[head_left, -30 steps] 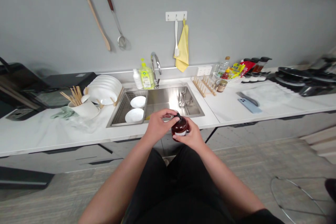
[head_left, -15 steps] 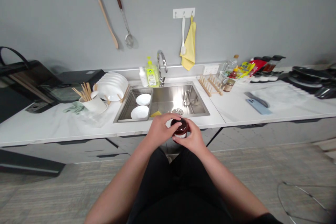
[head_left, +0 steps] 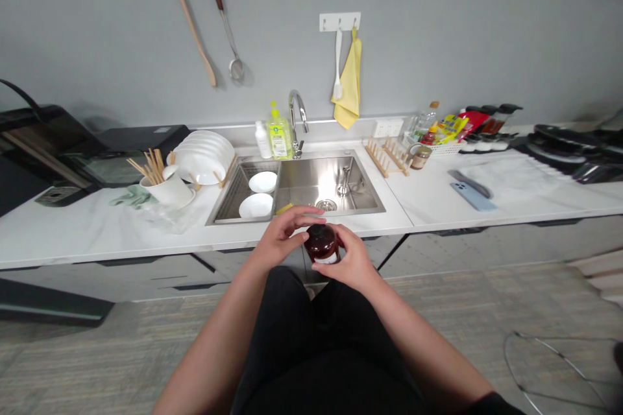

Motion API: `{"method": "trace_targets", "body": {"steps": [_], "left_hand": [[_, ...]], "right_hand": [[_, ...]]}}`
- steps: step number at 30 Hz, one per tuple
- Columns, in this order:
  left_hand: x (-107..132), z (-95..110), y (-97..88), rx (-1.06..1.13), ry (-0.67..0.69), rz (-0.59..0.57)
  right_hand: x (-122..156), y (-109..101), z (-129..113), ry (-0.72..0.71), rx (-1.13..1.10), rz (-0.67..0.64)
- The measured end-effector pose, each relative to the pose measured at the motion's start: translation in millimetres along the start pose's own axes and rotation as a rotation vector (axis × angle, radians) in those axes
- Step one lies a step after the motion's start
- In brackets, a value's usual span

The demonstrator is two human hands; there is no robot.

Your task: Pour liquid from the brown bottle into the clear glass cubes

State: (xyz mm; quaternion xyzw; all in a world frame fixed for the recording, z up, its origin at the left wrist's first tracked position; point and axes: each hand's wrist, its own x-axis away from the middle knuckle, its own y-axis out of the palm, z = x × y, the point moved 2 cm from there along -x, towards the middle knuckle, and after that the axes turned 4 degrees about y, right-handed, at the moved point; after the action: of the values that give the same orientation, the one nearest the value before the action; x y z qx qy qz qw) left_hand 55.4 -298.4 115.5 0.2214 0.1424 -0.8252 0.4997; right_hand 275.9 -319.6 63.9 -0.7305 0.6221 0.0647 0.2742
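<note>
Right hand (head_left: 354, 260) clasps brown bottle (head_left: 321, 244); left hand (head_left: 276, 240) spread beside; white counter (head_left: 107, 233); grey wall (head_left: 418, 32).

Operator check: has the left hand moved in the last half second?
Yes, leftward in view: the left hand's thumb tip, roughly in line with the sink drain before, now sits left of it.

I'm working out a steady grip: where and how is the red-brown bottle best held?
Probably around the body of the red-brown bottle, coming from the right, as the right hand does. Its round shape suits a wrapping grasp, which leaves the top accessible to the left hand.
</note>
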Motion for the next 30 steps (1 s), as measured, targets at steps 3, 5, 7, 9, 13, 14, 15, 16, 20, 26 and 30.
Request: {"method": "trace_targets", "body": {"steps": [3, 5, 7, 9, 13, 14, 15, 16, 20, 26, 30], "left_hand": [[0.1, 1.8, 0.2, -0.067, 0.016, 0.022], [-0.4, 2.2, 0.6, -0.092, 0.0, 0.038], [0.2, 2.3, 0.4, -0.036, -0.013, 0.043], [1.6, 2.6, 0.8, 0.019, -0.001, 0.036], [3.9, 0.7, 2.8, -0.076, -0.001, 0.043], [4.1, -0.3, 2.7, -0.075, -0.017, 0.053], [4.3, -1.0, 2.2, -0.051, -0.031, 0.068], [4.5, -1.4, 1.7, -0.014, -0.041, 0.083], [6.0, 2.5, 4.5, 0.004, -0.027, 0.088], [6.8, 5.2, 14.3, -0.17, -0.086, 0.194], [9.4, -3.2, 12.1, -0.155, -0.123, 0.22]], "right_hand": [[0.7, 1.4, -0.2, 0.0, -0.003, 0.003], [1.6, 2.0, -1.0, -0.009, -0.007, 0.008], [2.7, 2.5, -1.9, -0.019, -0.001, 0.009], [3.7, 2.9, -2.7, -0.029, 0.015, 0.009], [4.8, 2.8, -2.5, -0.048, 0.017, 0.023], [5.1, 2.7, -2.2, -0.049, 0.008, 0.024], [5.4, 2.6, -1.8, -0.047, 0.0, 0.02], [5.7, 2.5, -1.6, -0.042, -0.007, 0.013], [6.7, 1.7, -3.3, -0.022, -0.009, 0.006], [6.4, 2.3, -4.9, -0.011, 0.006, 0.005], [5.8, 5.1, -0.3, 0.01, -0.035, 0.0]]}}
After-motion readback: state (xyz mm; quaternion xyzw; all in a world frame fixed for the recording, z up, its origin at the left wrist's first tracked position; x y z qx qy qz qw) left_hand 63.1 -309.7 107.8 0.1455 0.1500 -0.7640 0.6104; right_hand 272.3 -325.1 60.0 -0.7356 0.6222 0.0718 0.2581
